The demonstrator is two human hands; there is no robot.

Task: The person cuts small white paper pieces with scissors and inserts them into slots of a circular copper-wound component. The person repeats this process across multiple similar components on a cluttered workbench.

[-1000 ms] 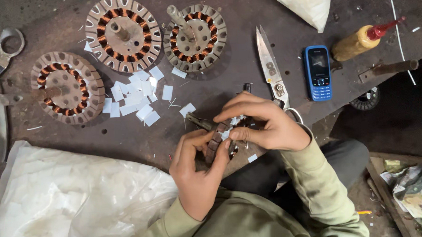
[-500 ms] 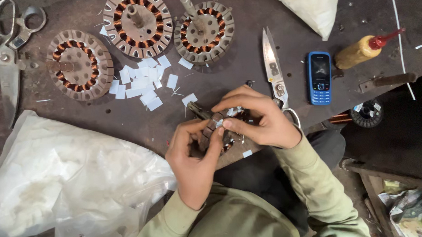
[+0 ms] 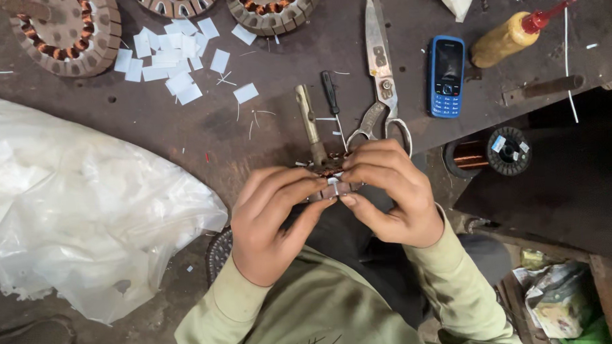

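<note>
Both hands (image 3: 334,191) grip armature (image 3: 330,170); scissors (image 3: 380,74) just beyond.

Large steel shears (image 3: 380,61) lie on the dark workbench (image 3: 183,135) near its front edge, between the blue keypad phone (image 3: 446,75) at right and scattered white paper slips (image 3: 173,58) at left; crumpled clear plastic sheet (image 3: 84,214) covers the front-left corner.

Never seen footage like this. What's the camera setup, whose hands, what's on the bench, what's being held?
One camera, worn on the person's head, looks down. No machine: two bare hands. The left hand and right hand share a grip on a small wound motor part with copper wire and white slips. On the dark workbench lie wound stators, cut paper slips, scissors, a screwdriver, a blue phone, a yellow bottle and a copper wire spool. A plastic sheet lies left.
</note>
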